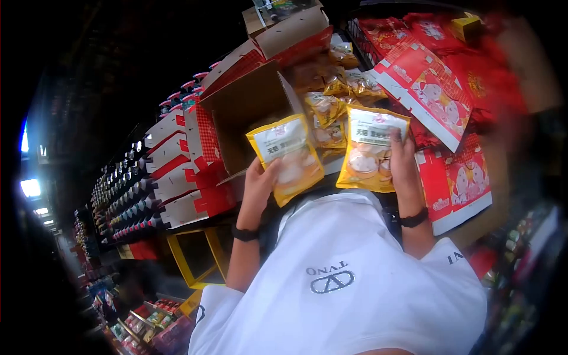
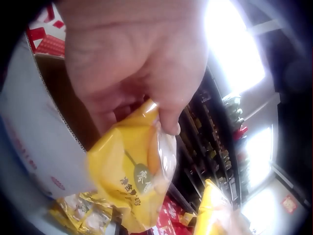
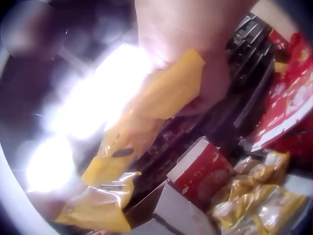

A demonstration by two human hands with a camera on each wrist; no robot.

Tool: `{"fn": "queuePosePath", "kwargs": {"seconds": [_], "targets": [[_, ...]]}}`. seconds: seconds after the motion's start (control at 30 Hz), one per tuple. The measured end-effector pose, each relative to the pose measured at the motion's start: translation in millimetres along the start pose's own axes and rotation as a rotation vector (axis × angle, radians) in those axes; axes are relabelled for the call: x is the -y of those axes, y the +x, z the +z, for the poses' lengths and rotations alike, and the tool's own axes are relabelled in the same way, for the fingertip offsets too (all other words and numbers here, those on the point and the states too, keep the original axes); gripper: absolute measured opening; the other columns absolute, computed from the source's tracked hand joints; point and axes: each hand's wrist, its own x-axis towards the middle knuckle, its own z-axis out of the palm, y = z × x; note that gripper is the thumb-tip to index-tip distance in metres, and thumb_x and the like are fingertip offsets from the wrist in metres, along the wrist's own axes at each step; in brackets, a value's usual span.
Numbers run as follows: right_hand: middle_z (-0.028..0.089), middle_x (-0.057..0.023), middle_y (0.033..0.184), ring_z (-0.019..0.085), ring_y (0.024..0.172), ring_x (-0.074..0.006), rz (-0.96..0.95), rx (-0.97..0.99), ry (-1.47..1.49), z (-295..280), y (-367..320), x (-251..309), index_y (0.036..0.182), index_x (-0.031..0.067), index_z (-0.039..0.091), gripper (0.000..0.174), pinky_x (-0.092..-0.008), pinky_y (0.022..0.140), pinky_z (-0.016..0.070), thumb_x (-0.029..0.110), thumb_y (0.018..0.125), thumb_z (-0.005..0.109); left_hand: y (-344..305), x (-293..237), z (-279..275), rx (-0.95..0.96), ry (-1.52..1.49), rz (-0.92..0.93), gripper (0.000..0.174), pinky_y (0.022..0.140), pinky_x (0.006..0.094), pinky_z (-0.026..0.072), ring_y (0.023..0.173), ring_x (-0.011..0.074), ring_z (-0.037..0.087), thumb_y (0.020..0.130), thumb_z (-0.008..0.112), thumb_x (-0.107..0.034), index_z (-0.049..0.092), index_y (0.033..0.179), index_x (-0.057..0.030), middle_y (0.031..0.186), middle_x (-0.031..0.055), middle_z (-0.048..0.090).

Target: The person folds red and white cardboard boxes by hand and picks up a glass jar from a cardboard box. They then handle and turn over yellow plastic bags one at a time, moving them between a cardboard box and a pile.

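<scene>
The left hand pinches a yellow-and-white snack bag by its lower left side, thumb on the printed front. In the left wrist view the bag hangs from the curled fingers, its yellow side showing. A matching snack bag is in the right hand, held at its right edge, with fingertips over the front. The right wrist view shows that bag tilted below the palm, partly washed out by glare. Both bags are raised side by side before the body, tops away from it.
An open cardboard box stands behind the left bag. Several similar bags lie in a pile beyond. Red printed cartons sit at right, with red packages behind. White-and-red boxes and rows of goods line the left. A yellow frame stands lower left.
</scene>
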Motion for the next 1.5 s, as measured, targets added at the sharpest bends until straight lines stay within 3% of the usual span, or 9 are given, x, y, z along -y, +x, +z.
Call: {"fn": "queuePosePath", "kwargs": {"seconds": [0.3, 0.43, 0.57, 0.7, 0.8, 1.03, 1.17, 1.3, 1.5], "targets": [[0.066, -0.0071, 0.113, 0.065, 0.099, -0.0134, 0.336, 0.287, 0.373, 83, -14, 21, 0.129, 0.0022, 0.056, 0.067, -0.0289, 0.086, 0.0523, 0.062, 0.100, 0.048, 7, 19, -35, 0.134, -0.081, 0.033, 0.034, 0.092, 0.0287, 0.0536, 0.105, 0.0126, 0.065, 0.102, 0.062, -0.020, 0.057, 0.127, 0.0020, 0.121, 0.0087, 0.067], [0.066, -0.0077, 0.112, 0.066, 0.098, -0.0143, 0.216, 0.252, -0.226, 116, -9, -17, 0.126, 0.0013, 0.056, 0.057, -0.0292, 0.087, 0.0524, 0.053, 0.102, 0.052, 8, 18, -33, 0.254, -0.070, 0.027, 0.035, 0.092, 0.0269, 0.0514, 0.106, 0.0103, 0.062, 0.102, 0.061, -0.019, 0.055, 0.131, 0.0012, 0.123, 0.0068, 0.065], [0.066, -0.0083, 0.116, 0.066, 0.101, -0.0159, 0.385, 0.299, 0.175, 142, -16, -38, 0.128, 0.0014, 0.055, 0.049, -0.0315, 0.090, 0.0527, 0.044, 0.106, 0.048, 13, 30, -51, 0.286, -0.085, 0.013, 0.035, 0.092, 0.0269, 0.0513, 0.107, 0.0117, 0.062, 0.102, 0.059, -0.017, 0.055, 0.131, 0.0028, 0.123, 0.0090, 0.066], [0.064, -0.0093, 0.125, 0.065, 0.110, -0.0185, 0.650, 0.394, 0.351, 157, -22, -35, 0.133, 0.0020, 0.053, 0.044, -0.0335, 0.095, 0.0523, 0.036, 0.106, 0.051, 11, 22, -74, 0.305, -0.145, -0.025, 0.036, 0.093, 0.0286, 0.0528, 0.108, 0.0148, 0.065, 0.101, 0.060, -0.016, 0.055, 0.132, 0.0033, 0.123, 0.0116, 0.067], [0.063, -0.0102, 0.128, 0.064, 0.112, -0.0195, 0.691, 0.355, 0.322, 168, -23, -45, 0.135, 0.0012, 0.051, 0.040, -0.0348, 0.096, 0.0522, 0.026, 0.104, 0.056, 14, 19, -87, 0.298, -0.210, -0.142, 0.041, 0.093, 0.0298, 0.0542, 0.109, 0.0173, 0.067, 0.098, 0.065, -0.015, 0.054, 0.133, 0.0033, 0.126, 0.0133, 0.066], [0.063, -0.0142, 0.127, 0.064, 0.113, -0.0217, 0.579, 0.479, 0.124, 208, -26, -17, 0.134, -0.0028, 0.048, 0.046, -0.0323, 0.095, 0.0529, 0.003, 0.093, 0.067, 17, 20, -117, 0.233, -0.247, -0.132, 0.050, 0.092, 0.0298, 0.0554, 0.107, 0.0190, 0.068, 0.090, 0.073, -0.011, 0.052, 0.133, 0.0048, 0.127, 0.0162, 0.065], [0.063, -0.0170, 0.124, 0.065, 0.109, -0.0208, 0.322, 0.470, -0.135, 221, 5, -28, 0.133, -0.0047, 0.045, 0.048, -0.0326, 0.093, 0.0537, -0.004, 0.089, 0.065, 23, 37, -147, 0.094, -0.211, -0.101, 0.050, 0.090, 0.0289, 0.0562, 0.104, 0.0187, 0.069, 0.091, 0.072, -0.009, 0.050, 0.133, 0.0061, 0.124, 0.0163, 0.066], [0.064, -0.0166, 0.119, 0.065, 0.106, -0.0198, 0.173, 0.451, -0.381, 251, 41, -38, 0.129, -0.0074, 0.047, 0.042, -0.0318, 0.091, 0.0532, 0.000, 0.092, 0.066, 10, 34, -189, -0.018, -0.262, -0.027, 0.048, 0.091, 0.0312, 0.0570, 0.105, 0.0213, 0.069, 0.091, 0.072, -0.007, 0.051, 0.132, 0.0074, 0.124, 0.0179, 0.066], [0.065, -0.0190, 0.115, 0.067, 0.099, -0.0215, 0.232, 0.557, -0.719, 310, 106, -84, 0.126, -0.0102, 0.049, 0.040, -0.0330, 0.085, 0.0539, 0.005, 0.093, 0.066, -21, 41, -233, -0.163, -0.398, -0.034, 0.047, 0.094, 0.0321, 0.0560, 0.106, 0.0214, 0.069, 0.092, 0.070, -0.004, 0.050, 0.132, 0.0068, 0.125, 0.0190, 0.065]]}}
